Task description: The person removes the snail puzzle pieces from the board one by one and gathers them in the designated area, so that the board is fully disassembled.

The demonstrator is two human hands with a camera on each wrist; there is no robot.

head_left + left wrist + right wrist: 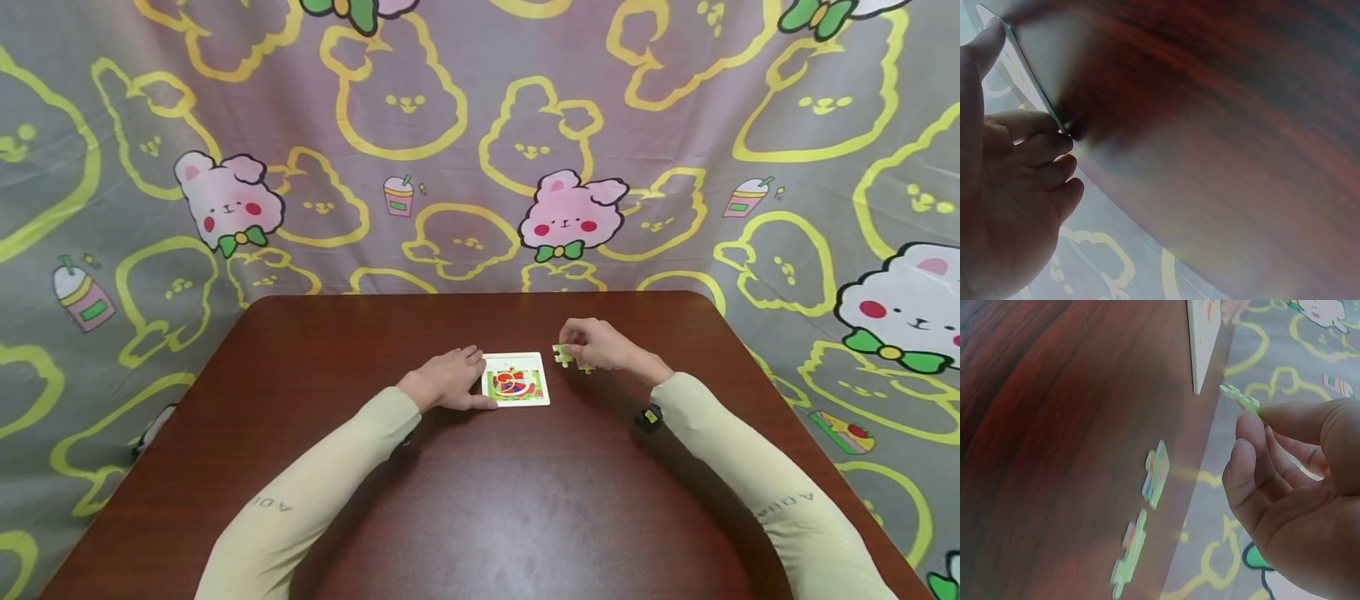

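A small white-framed jigsaw board [546,379], with a red, blue and green picture partly filled in, lies flat on the table. My left hand [450,379] rests at its left side, thumb along the near corner and fingers spread at the far one. In the left wrist view the thumb and index finger touch the board's edge [1029,72]. To the right of the board, my right hand [596,342] pinches a green jigsaw piece [1241,397] between thumb and fingertip. Beneath that hand, two more jigsaw pieces [1159,474] lie on the tabletop, one beyond the other.
The dark brown wooden table [480,483] has rounded far corners. Behind and beside it hangs a grey-pink curtain [465,167] printed with cartoon bunnies and yellow outlines. A small black device [649,417] sits at my right wrist.
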